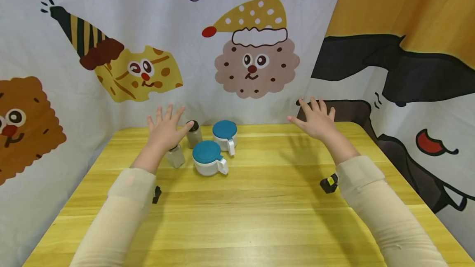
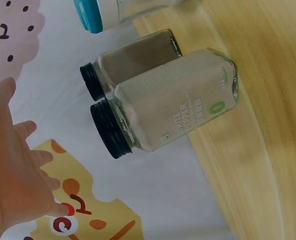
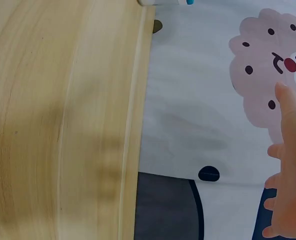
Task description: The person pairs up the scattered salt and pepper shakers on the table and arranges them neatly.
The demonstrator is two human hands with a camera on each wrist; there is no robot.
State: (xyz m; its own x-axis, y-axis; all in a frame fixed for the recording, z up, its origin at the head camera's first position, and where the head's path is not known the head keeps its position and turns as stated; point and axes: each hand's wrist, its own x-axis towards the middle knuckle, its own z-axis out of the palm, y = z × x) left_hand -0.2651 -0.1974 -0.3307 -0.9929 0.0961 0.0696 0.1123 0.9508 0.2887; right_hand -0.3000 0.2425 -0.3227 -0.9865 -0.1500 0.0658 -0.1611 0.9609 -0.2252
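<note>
My left hand (image 1: 165, 132) is held up with its fingers spread, gripping nothing. In the head view it overlaps a glass pepper jar (image 1: 175, 157). The left wrist view shows that jar's label reading white pepper (image 2: 178, 102), with a second black-capped spice jar (image 2: 135, 57) beside it. Two white-handled containers with blue lids stand to their right, a nearer one (image 1: 208, 158) and a farther one (image 1: 224, 134). On the other side, my right hand (image 1: 315, 120) hovers over the table's far right part, fingers spread and holding nothing.
A wooden table (image 1: 241, 217) lies under both arms. Behind it hangs a white curtain (image 1: 196, 73) with cartoon food prints, close to the table's far edge. Small black wrist devices show by the left sleeve (image 1: 130, 193) and the right sleeve (image 1: 361, 176).
</note>
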